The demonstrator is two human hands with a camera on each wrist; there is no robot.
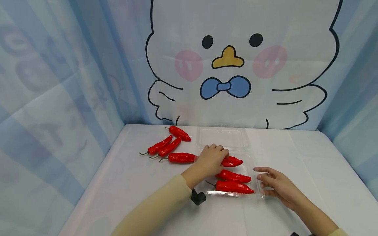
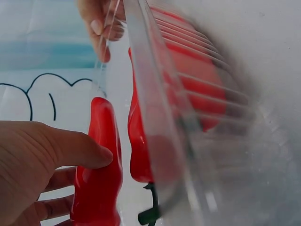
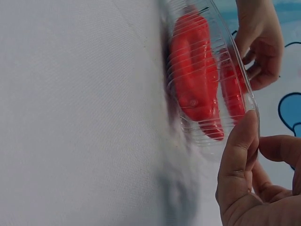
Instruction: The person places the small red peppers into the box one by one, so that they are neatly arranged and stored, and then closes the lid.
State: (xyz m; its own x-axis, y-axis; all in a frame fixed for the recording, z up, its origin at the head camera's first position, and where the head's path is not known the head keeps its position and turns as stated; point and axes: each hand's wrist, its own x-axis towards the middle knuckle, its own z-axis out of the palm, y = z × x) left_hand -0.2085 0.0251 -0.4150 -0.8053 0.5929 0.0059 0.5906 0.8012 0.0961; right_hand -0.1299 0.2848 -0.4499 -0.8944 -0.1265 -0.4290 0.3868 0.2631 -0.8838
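My left hand grips a red chili pepper over the far part of a clear plastic container. In the left wrist view the thumb presses on that pepper's side, with the fingers behind it. Two more red chili peppers lie side by side in the container's near part, tips toward the right. My right hand pinches the container's right rim between thumb and fingers, as the right wrist view shows. The container's clear lid lies folded back on its far side.
Several loose red chili peppers lie on the white table, left of and beyond the container. A curtain with a cartoon face hangs behind the table, and blue-white curtains flank it.
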